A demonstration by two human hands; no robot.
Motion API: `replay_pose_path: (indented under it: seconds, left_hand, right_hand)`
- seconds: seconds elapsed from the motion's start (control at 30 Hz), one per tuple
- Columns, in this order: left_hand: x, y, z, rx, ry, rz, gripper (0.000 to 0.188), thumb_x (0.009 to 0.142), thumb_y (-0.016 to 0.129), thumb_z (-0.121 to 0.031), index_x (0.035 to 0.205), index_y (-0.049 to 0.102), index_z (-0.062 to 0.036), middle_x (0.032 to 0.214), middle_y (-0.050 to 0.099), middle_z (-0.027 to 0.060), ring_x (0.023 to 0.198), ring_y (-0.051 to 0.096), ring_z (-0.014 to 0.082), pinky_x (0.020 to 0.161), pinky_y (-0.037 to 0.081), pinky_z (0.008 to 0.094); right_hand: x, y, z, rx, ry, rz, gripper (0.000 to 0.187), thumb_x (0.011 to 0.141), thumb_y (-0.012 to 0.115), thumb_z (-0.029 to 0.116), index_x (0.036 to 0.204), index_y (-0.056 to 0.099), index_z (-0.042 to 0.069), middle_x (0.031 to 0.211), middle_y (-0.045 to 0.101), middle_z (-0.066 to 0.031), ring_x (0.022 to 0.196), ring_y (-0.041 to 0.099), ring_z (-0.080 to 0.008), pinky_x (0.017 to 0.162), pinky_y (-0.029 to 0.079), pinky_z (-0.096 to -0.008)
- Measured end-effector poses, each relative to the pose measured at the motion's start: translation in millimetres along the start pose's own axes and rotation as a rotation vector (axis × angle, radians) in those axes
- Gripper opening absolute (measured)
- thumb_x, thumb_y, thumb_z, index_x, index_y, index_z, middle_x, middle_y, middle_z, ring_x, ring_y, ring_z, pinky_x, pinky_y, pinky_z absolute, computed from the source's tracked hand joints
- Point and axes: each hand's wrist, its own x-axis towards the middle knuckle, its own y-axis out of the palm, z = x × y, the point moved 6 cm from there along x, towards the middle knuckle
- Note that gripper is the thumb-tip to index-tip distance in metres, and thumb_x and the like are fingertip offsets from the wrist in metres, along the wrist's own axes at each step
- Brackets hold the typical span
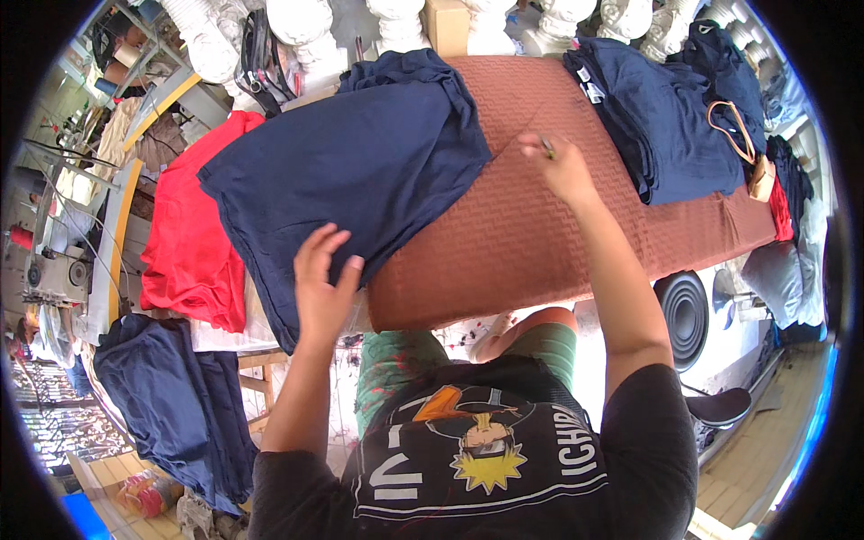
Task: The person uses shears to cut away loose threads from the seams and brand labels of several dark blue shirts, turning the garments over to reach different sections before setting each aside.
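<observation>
A navy blue garment (pixel 351 171) lies spread over the left part of the brown-covered table, its lower edge hanging down in front. My left hand (pixel 322 281) is on or just above the cloth near that edge, fingers apart and holding nothing. Beyond the garment's right side, my right hand (pixel 560 169) is raised over the brown cover (pixel 526 238). Its fingers are closed around a small greenish tool (pixel 547 148), too small and blurred to name surely.
Folded navy garments (pixel 661 117) are stacked at the table's right. A red cloth (pixel 193 234) lies left of the spread garment. More navy cloth (pixel 180 405) hangs at lower left, below a sewing machine (pixel 63 270). White balusters (pixel 396 22) line the back edge. A black round stool (pixel 681 321) stands right.
</observation>
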Motion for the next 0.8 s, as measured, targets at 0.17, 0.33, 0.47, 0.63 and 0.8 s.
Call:
replay_pose_path:
  seconds: [0.17, 0.33, 0.47, 0.63, 0.8]
  left_hand:
    - [-14, 37, -1, 0.267, 0.078, 0.108, 0.031, 0.078, 0.07, -0.013, 0.109, 0.064, -0.0093, 0.12, 0.058, 0.0089, 0.117, 0.05, 0.0307, 0.1, 0.037, 0.0425]
    - [11, -8, 25, 0.245, 0.198, 0.032, 0.014, 0.077, 0.07, -0.013, 0.09, 0.067, -0.0112, 0.1, 0.066, 0.0041, 0.108, 0.057, 0.0264, 0.095, 0.037, 0.0416]
    - [13, -63, 17, 0.427, -0.048, 0.367, 0.015, 0.082, 0.067, -0.019, 0.096, 0.069, -0.0131, 0.11, 0.065, 0.0004, 0.123, 0.049, 0.024, 0.105, 0.024, 0.0542]
    - [13, -29, -32, 0.244, 0.161, 0.368, 0.03, 0.084, 0.066, -0.014, 0.112, 0.065, -0.0069, 0.119, 0.062, 0.0086, 0.119, 0.053, 0.0267, 0.103, 0.037, 0.0373]
    - [-7, 47, -85, -0.23, 0.222, 0.411, 0.023, 0.086, 0.059, 0.0, 0.107, 0.067, -0.0052, 0.111, 0.065, 0.0108, 0.104, 0.063, 0.0222, 0.091, 0.047, 0.0308]
  right_hand:
    - [16, 59, 18, -0.112, -0.134, 0.065, 0.035, 0.08, 0.073, 0.032, 0.097, 0.069, 0.002, 0.107, 0.066, -0.0167, 0.1, 0.063, -0.0316, 0.087, 0.049, -0.0385]
    - [8, 57, 21, 0.206, -0.015, 0.139, 0.032, 0.08, 0.075, 0.03, 0.087, 0.066, 0.0, 0.08, 0.067, -0.0106, 0.068, 0.06, -0.0227, 0.065, 0.048, -0.0336]
    - [-73, 23, 61, 0.429, 0.422, 0.519, 0.031, 0.081, 0.075, 0.032, 0.074, 0.06, 0.006, 0.064, 0.057, 0.0012, 0.048, 0.041, -0.0067, 0.045, 0.033, -0.0247]
    - [-111, 3, 10, 0.54, 0.568, 0.424, 0.022, 0.091, 0.064, 0.023, 0.108, 0.07, 0.009, 0.065, 0.058, 0.0042, 0.044, 0.034, -0.0024, 0.04, 0.023, -0.0218]
    - [-132, 1, 38, 0.15, 0.086, 0.302, 0.038, 0.084, 0.071, 0.031, 0.112, 0.068, 0.007, 0.101, 0.068, -0.0057, 0.083, 0.065, -0.0178, 0.081, 0.049, -0.0276]
